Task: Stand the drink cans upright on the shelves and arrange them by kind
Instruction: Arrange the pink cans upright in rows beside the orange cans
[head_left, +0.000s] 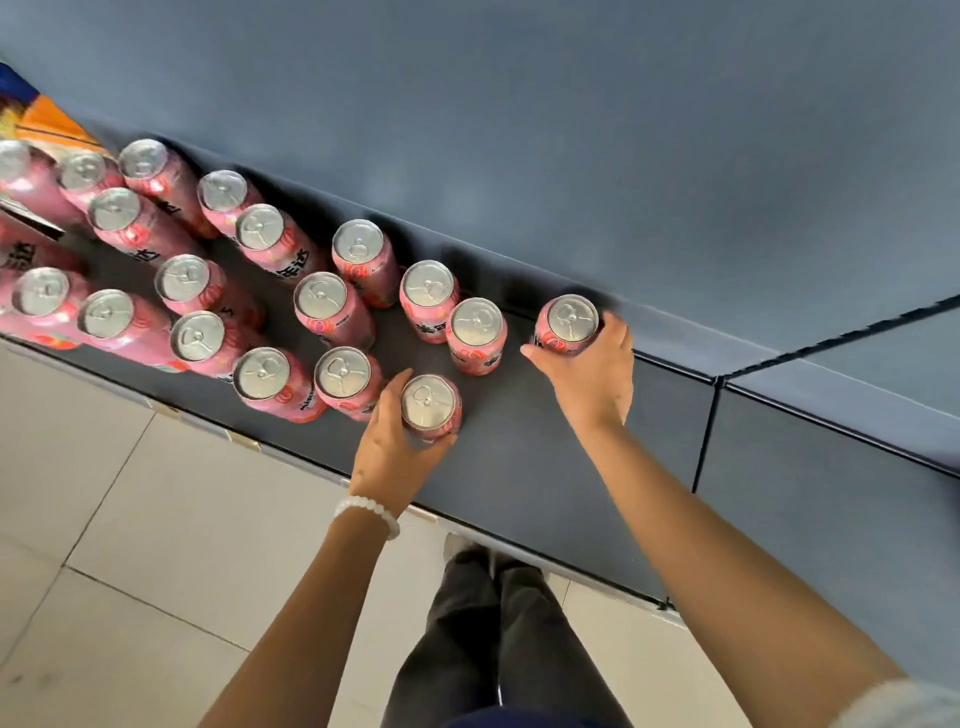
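Observation:
Several pink drink cans with silver tops stand upright on a dark grey shelf (519, 467), seen from above. My left hand (387, 441) wraps around a pink can (430, 402) at the shelf's front edge, just right of the front row. My right hand (589, 371) grips another pink can (567, 322) standing apart to the right, near the shelf's back. Between the two stands a pink can (477, 332) at the right end of the group.
The shelf's grey back panel (571, 156) rises behind the cans. An orange and blue package (47, 119) shows at the far left. Bare shelf surface lies to the right of my hands, up to a vertical divider (706, 431). Below are pale floor tiles (156, 545) and my dark trouser legs.

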